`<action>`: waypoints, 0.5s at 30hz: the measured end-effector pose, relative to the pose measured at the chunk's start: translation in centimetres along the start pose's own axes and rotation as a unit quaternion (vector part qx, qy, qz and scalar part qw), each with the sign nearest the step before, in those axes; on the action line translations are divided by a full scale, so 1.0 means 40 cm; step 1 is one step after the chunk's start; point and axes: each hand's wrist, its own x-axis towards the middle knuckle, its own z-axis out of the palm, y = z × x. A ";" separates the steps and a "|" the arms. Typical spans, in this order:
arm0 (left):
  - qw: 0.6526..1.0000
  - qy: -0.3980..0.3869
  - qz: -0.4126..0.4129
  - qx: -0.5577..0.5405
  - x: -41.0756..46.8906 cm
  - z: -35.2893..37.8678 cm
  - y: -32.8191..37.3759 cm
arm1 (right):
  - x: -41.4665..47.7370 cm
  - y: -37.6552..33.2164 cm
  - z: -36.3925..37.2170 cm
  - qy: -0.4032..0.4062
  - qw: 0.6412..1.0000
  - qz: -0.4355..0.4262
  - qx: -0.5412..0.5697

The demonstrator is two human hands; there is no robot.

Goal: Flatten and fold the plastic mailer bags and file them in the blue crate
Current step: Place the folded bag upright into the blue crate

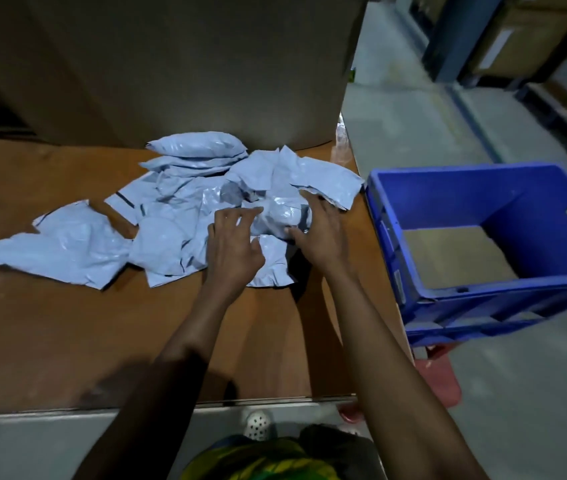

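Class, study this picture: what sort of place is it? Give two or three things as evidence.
Probably a warehouse or packing area: a cardboard carton stands behind the mailer bags, boxes sit on racking across the concrete floor, and a blue crate waits beside the table.

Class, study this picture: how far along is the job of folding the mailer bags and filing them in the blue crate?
Done: nothing filed; the blue crate shows only its bare floor. In hand: the left hand and right hand rest on a crumpled bag atop the pile. Left: all the mailer bags lie creased on the table.
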 end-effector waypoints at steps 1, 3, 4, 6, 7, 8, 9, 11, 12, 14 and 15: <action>1.000 -0.007 0.011 0.007 0.001 -0.005 -0.002 | -0.005 -0.002 -0.006 0.013 1.000 -0.001 -0.004; 0.999 -0.030 0.026 0.019 0.004 -0.024 0.000 | -0.036 -0.012 -0.029 0.053 0.999 -0.005 0.001; 0.998 -0.042 0.027 0.024 0.004 -0.035 0.003 | -0.058 -0.019 -0.042 0.080 0.997 -0.008 0.005; 0.998 -0.052 0.025 0.027 0.001 -0.056 0.018 | -0.104 -0.036 -0.073 0.142 0.990 -0.021 0.013; 0.998 -0.049 0.025 0.024 -0.005 -0.067 0.029 | -0.128 -0.046 -0.093 0.174 0.984 -0.030 0.022; 0.999 -0.040 0.026 0.019 -0.013 -0.078 0.044 | -0.152 -0.055 -0.112 0.203 0.978 -0.036 0.035; 0.999 -0.025 0.028 0.015 -0.023 -0.090 0.058 | -0.177 -0.066 -0.131 0.224 0.973 -0.039 0.051; 0.999 0.016 0.039 0.012 -0.053 -0.116 0.084 | -0.226 -0.085 -0.170 0.221 0.969 -0.035 0.103; 0.998 0.037 0.053 0.016 -0.074 -0.126 0.091 | -0.249 -0.088 -0.185 0.202 0.970 -0.031 0.133; 0.991 0.088 0.095 0.036 -0.128 -0.145 0.091 | -0.287 -0.082 -0.203 0.139 0.974 -0.019 0.178; 0.985 0.122 0.111 0.048 -0.160 -0.151 0.087 | -0.304 -0.076 -0.208 0.107 0.977 -0.013 0.187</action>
